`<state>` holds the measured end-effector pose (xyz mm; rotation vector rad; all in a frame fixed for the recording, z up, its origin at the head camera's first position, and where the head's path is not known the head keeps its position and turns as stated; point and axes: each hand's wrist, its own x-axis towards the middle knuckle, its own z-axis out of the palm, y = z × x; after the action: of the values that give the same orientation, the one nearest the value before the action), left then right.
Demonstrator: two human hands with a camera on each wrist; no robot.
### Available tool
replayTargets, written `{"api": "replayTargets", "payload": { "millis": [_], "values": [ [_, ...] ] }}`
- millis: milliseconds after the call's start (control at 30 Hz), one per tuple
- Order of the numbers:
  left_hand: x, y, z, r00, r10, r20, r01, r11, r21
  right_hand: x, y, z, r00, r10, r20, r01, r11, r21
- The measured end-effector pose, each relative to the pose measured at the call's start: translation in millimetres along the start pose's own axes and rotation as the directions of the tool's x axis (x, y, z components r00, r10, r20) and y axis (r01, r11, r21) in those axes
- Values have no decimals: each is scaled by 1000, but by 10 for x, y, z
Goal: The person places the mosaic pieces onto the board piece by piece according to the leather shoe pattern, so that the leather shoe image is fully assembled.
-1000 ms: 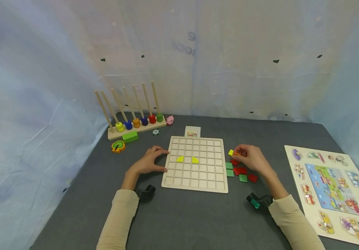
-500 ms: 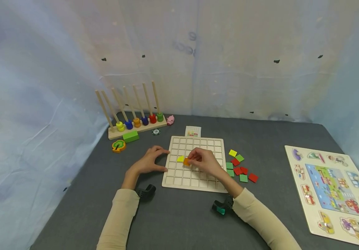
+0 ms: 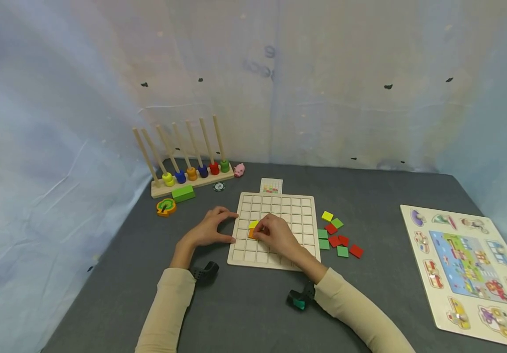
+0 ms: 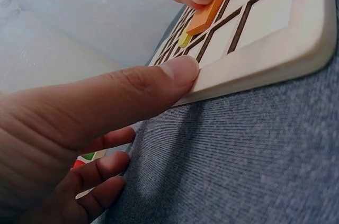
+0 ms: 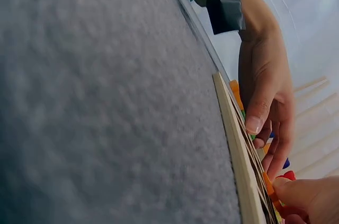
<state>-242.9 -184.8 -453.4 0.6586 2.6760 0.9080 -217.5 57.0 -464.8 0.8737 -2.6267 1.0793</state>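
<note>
Pinching the orange tile [image 3: 251, 234] leftward is the right hand [image 3: 277, 236]; touching the board [image 3: 296, 228] rightward, spread wide, is the left hand [image 3: 209, 227].

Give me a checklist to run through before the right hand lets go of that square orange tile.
1. Light wooden grid board steadied: ok, left hand touches its left edge.
2. Square orange tile gripped: ok, right hand pinches it.
3. Orange tile seated flat in a cell: cannot tell, the fingers hide part of it.
4. Yellow tile on the board, just beyond the orange one: ok.
5. Small printed paper card readable from here: not ok, it lies at the board's far edge, with details too small to make out.
6. Square red tiles at hand: ok, loose to the board's right.
</note>
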Motion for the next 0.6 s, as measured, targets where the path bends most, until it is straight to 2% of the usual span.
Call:
{"api": "replayTargets", "payload": {
  "millis": [267,367,467,600],
  "values": [
    [-6,14,-14,1000,-4,1,4,1000,-1,-30,-65,-14,995,-100,6,100,991,-91],
    [-8,13,-14,1000,-4,0,4,1000,0,-36,-86,-34,994,-107,15,108,987,-117],
    [-6,13,-10,1000,-4,3,4,1000,4,-44,-86,-100,994,-106,28,109,987,-116],
    [-4,1,-6,1000,-3,5,3,1000,8,-71,-11,-278,992,-121,47,123,991,-58]
  ]
}}
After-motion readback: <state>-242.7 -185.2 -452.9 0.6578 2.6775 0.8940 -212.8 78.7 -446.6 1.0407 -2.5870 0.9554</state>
